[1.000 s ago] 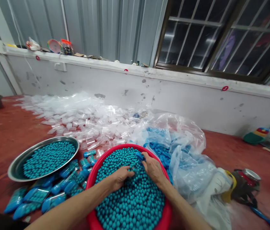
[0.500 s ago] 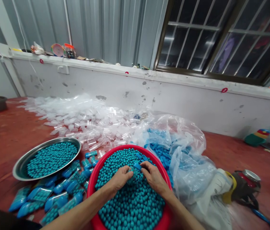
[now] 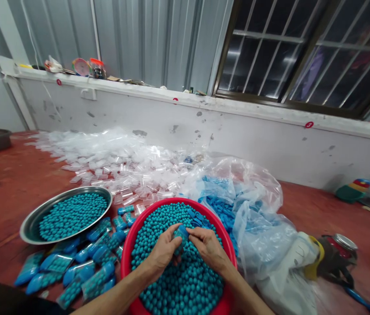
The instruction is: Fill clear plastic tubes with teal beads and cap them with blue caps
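Note:
Over a red tub [image 3: 126, 258] full of teal beads [image 3: 185, 288], my left hand [image 3: 163, 249] is wrapped round a small clear container [image 3: 179, 245] of beads, mostly hidden by the fingers. A blue cap [image 3: 182, 230] sits at the container's top end. My right hand [image 3: 207, 248] pinches the cap's right side with thumb and fingers. Whether the cap is fully seated cannot be made out. Several loose blue caps [image 3: 200, 218] lie on the beads just beyond my right hand.
Left of the tub lie several filled, blue-capped containers [image 3: 98, 280] and a metal basin [image 3: 24, 232] of beads. Clear empty containers [image 3: 129, 168] spread toward the wall. A plastic bag [image 3: 253, 227] of blue caps touches the tub's right; a lidded jar [image 3: 344, 243] stands farther right.
The blue cap has come onto the container's top end. My right hand has shifted slightly down, and my left fingers now reach up to the cap. The view has moved slightly.

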Tool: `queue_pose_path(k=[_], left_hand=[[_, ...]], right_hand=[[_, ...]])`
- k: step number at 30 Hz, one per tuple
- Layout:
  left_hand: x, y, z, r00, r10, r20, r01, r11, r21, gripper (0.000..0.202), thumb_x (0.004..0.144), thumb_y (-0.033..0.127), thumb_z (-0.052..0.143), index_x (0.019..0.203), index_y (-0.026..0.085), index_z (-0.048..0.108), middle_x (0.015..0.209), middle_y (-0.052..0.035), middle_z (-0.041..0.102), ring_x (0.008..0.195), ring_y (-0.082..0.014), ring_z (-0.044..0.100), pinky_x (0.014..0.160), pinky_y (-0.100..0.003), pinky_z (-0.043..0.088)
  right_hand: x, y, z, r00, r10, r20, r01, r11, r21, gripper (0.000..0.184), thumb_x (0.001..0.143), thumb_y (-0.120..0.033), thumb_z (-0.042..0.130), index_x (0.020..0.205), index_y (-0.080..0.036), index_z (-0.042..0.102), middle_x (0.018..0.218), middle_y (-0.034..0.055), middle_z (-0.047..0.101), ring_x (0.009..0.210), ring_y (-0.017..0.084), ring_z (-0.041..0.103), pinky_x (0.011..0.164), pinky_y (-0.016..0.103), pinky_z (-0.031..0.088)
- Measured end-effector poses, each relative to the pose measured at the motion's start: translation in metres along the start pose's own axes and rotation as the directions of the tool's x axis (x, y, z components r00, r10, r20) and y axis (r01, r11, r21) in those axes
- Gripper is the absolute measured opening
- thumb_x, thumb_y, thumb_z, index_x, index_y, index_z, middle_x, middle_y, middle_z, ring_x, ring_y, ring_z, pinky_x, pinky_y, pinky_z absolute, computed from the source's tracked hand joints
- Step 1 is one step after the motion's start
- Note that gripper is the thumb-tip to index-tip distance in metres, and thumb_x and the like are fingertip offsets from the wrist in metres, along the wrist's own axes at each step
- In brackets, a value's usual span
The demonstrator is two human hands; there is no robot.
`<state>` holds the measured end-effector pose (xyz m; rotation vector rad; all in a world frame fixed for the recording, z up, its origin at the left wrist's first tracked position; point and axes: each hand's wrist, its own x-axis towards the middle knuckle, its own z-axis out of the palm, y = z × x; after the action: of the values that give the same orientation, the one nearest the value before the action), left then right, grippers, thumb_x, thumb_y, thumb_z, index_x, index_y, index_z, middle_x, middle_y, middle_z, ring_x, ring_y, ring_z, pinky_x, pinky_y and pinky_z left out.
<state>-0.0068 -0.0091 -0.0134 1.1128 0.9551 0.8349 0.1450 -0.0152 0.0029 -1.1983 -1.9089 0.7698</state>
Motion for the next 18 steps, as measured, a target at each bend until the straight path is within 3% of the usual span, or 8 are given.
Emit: queue_pose_path(k=[5, 11, 15, 18], left_hand=[[-0.002, 0.003, -0.001, 1.0, 0.02, 0.004, -0.02, 1.0, -0.004, 0.063, 0.07, 0.036, 0.052, 0.126, 0.014, 0.032, 0.058, 0.0046, 0.053, 0.04, -0.0087, 0.048, 0.037, -0.018, 0.034], [-0.002, -0.002, 0.0, 1.0, 0.014, 0.005, -0.014, 1.0, 0.001, 0.062, 0.071, 0.037, 0.052, 0.126, 0.016, 0.033, 0.059, 0.0041, 0.054, 0.037, -0.0062, 0.045, 0.035, -0.017, 0.03], [-0.001, -0.007, 0.002, 0.998, 0.051, -0.027, -0.05, 0.998, 0.032, 0.057, 0.072, 0.033, 0.051, 0.124, 0.015, 0.037, 0.054, 0.0068, 0.047, 0.035, -0.0058, 0.04, 0.033, -0.017, 0.03], [-0.004, -0.007, 0.002, 0.999, 0.049, 0.008, -0.049, 0.998, 0.036, 0.053, 0.071, 0.031, 0.051, 0.12, 0.015, 0.039, 0.052, 0.0076, 0.046, 0.034, -0.0057, 0.04, 0.032, -0.016, 0.029]], right_hand=[[-0.002, 0.004, 0.002, 0.999, 0.052, 0.003, -0.052, 0.99, 0.131, 0.025, 0.083, -0.022, 0.044, 0.095, -0.021, 0.066, 0.074, -0.001, 0.063, 0.068, 0.014, 0.054, 0.062, 0.022, 0.041], [-0.002, -0.002, -0.006, 0.996, 0.009, 0.086, -0.01, 1.0, 0.011, 0.028, 0.085, -0.022, 0.04, 0.075, -0.018, 0.066, 0.064, -0.0021, 0.057, 0.06, 0.012, 0.049, 0.058, 0.022, 0.038], [-0.007, -0.003, -0.003, 0.998, -0.05, 0.042, 0.055, 0.99, -0.127, 0.031, 0.087, -0.025, 0.038, 0.068, -0.017, 0.061, 0.059, -0.0017, 0.052, 0.056, 0.011, 0.046, 0.056, 0.022, 0.036], [-0.011, -0.003, -0.002, 0.997, -0.071, 0.041, 0.076, 0.986, -0.149, 0.032, 0.087, -0.027, 0.038, 0.067, -0.018, 0.06, 0.057, -0.0022, 0.049, 0.055, 0.011, 0.044, 0.054, 0.022, 0.034]])
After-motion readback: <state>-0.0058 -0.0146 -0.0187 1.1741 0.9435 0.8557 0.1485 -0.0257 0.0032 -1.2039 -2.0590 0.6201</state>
